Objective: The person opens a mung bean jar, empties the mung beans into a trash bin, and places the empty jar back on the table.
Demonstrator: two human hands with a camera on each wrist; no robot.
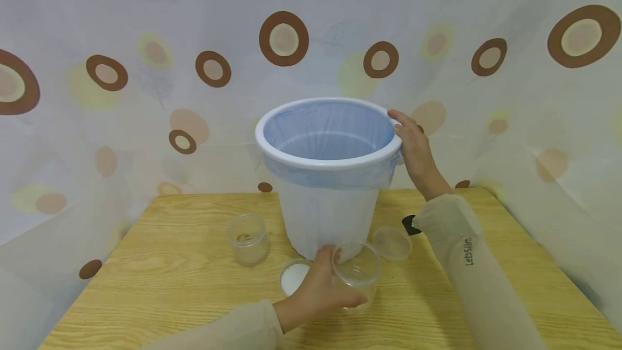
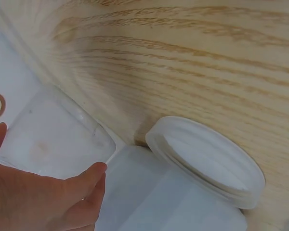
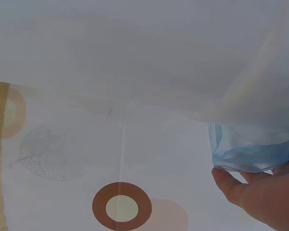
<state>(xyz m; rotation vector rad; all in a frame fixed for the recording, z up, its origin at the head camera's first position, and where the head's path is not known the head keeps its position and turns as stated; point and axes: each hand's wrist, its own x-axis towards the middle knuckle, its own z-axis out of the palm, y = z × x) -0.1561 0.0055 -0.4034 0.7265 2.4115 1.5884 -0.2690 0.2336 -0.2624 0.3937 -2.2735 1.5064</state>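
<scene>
In the head view my left hand (image 1: 320,290) grips a clear plastic jar (image 1: 357,269) by its side, low in front of the trash can. The same jar (image 2: 53,137) shows in the left wrist view between thumb and fingers. A white trash can (image 1: 328,215), lined with a thin blue bag (image 1: 320,128), stands upright on the table. My right hand (image 1: 413,147) holds its rim at the right side. From the right wrist view, its fingers (image 3: 226,185) lie against the blue bag's folded-over edge. A round shallow lid (image 2: 207,161) with a white inside is close to the can.
Left of the can stands a clear jar (image 1: 248,247) with small brownish bits in it. A clear round lid (image 1: 392,243) lies right of the can's base. The wooden table (image 1: 160,263) meets a patterned sheet (image 1: 194,15) behind and at both sides.
</scene>
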